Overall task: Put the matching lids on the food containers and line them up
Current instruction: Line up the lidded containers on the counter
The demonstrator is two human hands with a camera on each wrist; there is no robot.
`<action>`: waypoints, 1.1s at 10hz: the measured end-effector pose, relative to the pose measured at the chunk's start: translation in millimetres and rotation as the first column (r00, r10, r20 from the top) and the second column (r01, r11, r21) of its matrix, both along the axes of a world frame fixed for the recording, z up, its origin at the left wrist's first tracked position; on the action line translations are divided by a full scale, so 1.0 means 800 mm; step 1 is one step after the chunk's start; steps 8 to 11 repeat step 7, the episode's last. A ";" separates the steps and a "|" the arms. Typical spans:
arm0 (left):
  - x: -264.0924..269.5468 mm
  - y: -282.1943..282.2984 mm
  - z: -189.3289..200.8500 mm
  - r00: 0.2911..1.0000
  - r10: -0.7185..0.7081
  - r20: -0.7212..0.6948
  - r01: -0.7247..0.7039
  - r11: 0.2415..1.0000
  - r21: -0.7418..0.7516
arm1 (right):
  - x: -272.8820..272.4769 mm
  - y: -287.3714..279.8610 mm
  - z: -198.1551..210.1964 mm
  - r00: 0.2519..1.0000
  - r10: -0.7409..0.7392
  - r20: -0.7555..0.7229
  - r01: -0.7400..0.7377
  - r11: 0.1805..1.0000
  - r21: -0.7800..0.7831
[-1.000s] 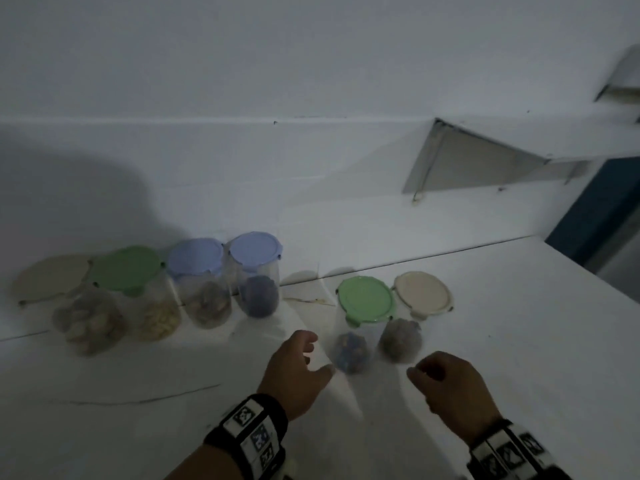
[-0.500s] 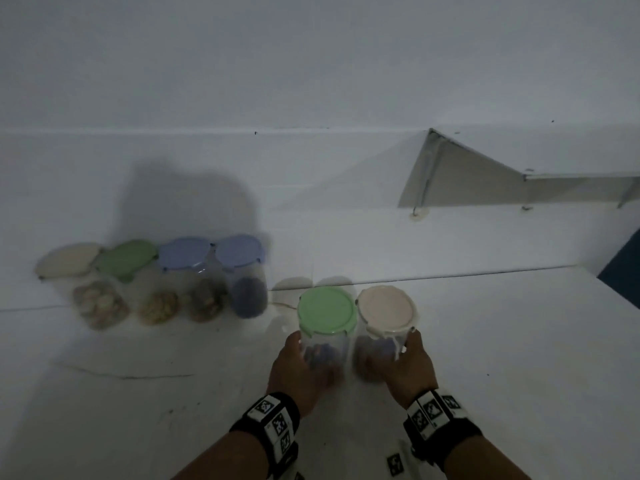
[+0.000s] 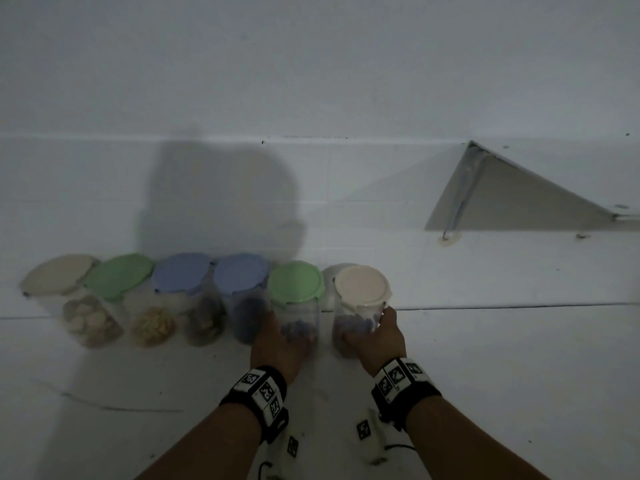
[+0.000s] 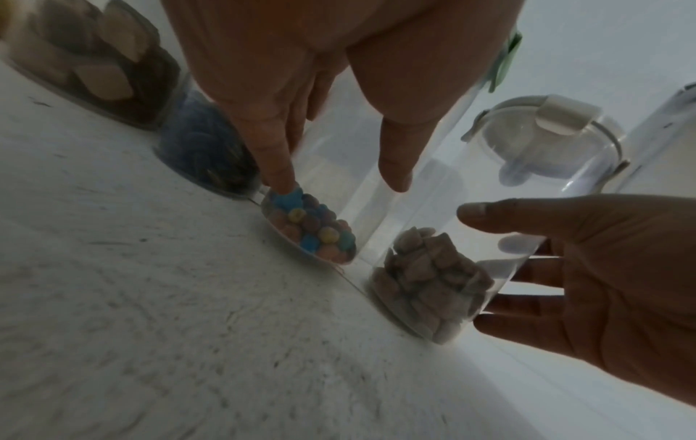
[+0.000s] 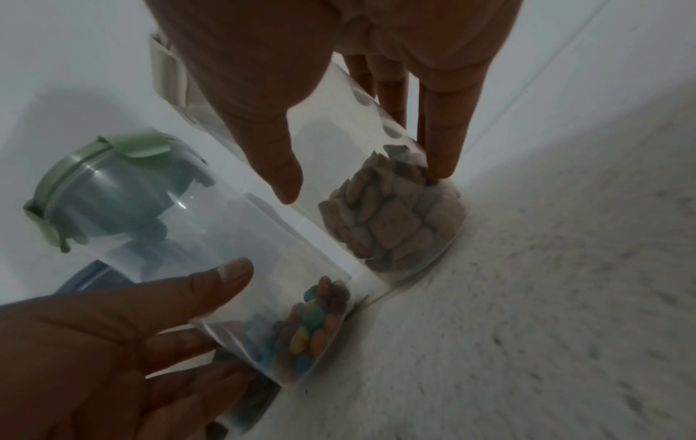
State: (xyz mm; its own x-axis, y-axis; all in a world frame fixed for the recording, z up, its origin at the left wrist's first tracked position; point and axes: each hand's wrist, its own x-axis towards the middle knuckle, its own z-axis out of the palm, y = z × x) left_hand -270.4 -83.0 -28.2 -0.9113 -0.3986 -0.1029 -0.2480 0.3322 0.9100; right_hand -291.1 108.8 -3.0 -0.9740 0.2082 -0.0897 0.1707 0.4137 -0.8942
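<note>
White counter (image 3: 502, 393), six lidded clear containers (image 3: 207, 313) standing in a row

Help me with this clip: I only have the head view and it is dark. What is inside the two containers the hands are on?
Observer: The green-lidded container holds small round pieces in mixed colours: blue, yellow, pinkish.
Operator: And the one with the cream lid?
Observer: The cream-lidded container holds brownish, square, pillow-shaped pieces.
Operator: Do the hands grip the containers or just push them?
Observer: They grip. The left hand has its thumb on the near wall of the green-lidded container and its fingers round the far side. The right hand holds the cream-lidded container the same way.
</note>
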 end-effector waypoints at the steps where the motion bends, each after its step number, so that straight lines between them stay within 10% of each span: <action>1: -0.019 -0.002 -0.004 1.000 0.028 0.009 -0.028 0.999 -0.018 | -0.025 -0.009 -0.004 1.000 -0.006 -0.001 0.006 1.000 0.006; 11: -0.042 -0.013 -0.007 0.980 -0.039 0.193 0.099 0.944 -0.313 | -0.032 -0.020 -0.006 0.998 -0.012 0.064 0.014 1.000 -0.022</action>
